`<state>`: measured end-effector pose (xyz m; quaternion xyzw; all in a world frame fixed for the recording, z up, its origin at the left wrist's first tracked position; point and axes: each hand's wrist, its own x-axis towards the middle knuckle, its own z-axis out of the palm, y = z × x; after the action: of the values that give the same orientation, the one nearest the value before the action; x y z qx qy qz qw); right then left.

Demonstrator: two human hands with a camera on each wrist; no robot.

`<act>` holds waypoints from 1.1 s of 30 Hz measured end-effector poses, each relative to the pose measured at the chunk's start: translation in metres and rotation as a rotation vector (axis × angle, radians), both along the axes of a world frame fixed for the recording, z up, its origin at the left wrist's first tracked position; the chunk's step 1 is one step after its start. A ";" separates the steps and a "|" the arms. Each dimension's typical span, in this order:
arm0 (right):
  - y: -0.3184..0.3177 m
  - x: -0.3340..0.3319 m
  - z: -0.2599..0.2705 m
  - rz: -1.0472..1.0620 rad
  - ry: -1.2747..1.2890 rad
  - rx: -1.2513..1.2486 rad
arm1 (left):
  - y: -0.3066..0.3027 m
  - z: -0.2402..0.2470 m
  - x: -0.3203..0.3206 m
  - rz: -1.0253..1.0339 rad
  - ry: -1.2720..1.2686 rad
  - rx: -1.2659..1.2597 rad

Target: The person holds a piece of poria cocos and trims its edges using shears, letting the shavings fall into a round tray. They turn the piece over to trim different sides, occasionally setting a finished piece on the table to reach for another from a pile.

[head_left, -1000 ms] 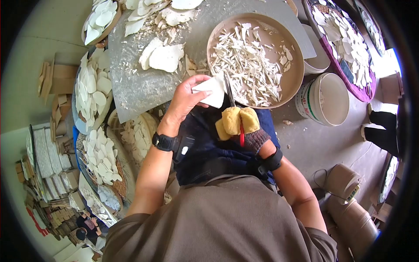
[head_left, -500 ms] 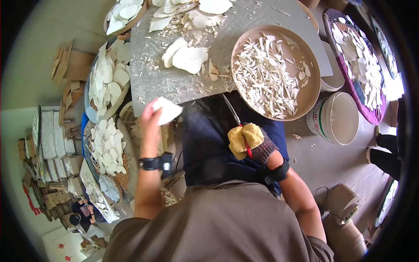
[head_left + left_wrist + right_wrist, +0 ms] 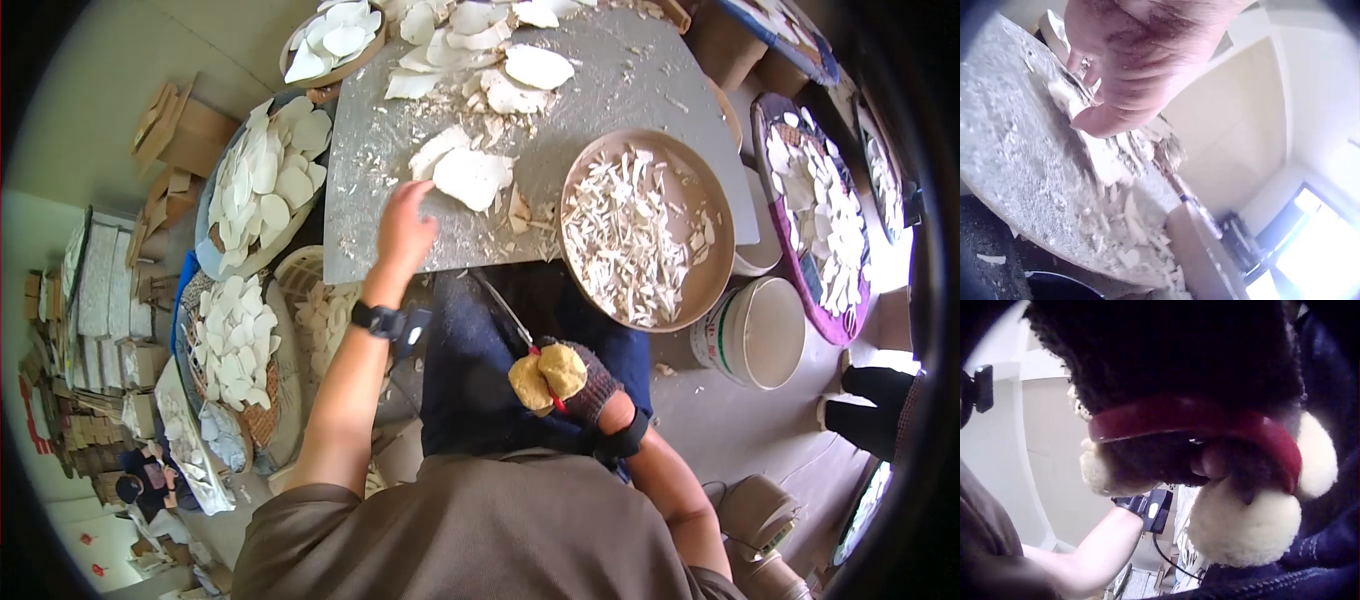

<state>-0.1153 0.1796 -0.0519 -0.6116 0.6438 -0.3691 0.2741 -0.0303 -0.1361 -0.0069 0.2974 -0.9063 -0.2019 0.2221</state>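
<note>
In the head view the bare left hand [image 3: 404, 232] reaches over the grey table's near left part, its fingertips beside two white flat pieces [image 3: 473, 178]. The left wrist view has the left hand [image 3: 1141, 69] above those pieces with nothing seen gripped; whether the fingertips touch them is unclear. Over the lap, the right hand [image 3: 590, 385], in a dark knitted glove with yellow padding [image 3: 562, 369], grips red-handled scissors [image 3: 508, 312], blades pointing up and left. A red handle loop [image 3: 1191, 415] crosses the gloved fingers in the right wrist view.
A round tray [image 3: 718, 290] of white slivers overhangs the table's [image 3: 370, 225] near right edge. More white pieces [image 3: 538, 67] lie at the table's back. A white bucket [image 3: 765, 335] stands right of the legs. Baskets of white pieces [image 3: 236, 340] are on the left.
The left hand moved left with a white piece, which is no longer in it, then up over the table. The right hand and scissors dropped away from the tray. The head view shifted.
</note>
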 end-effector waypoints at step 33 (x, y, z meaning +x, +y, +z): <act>0.001 -0.018 -0.039 -0.147 -0.924 -0.060 | 0.148 0.011 -0.014 -0.083 0.470 1.277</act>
<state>-0.1332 0.1808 -0.0912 -0.3437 0.4851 -0.6395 0.4874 -0.0439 0.0119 0.0045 0.2834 -0.5477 -0.7649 0.1860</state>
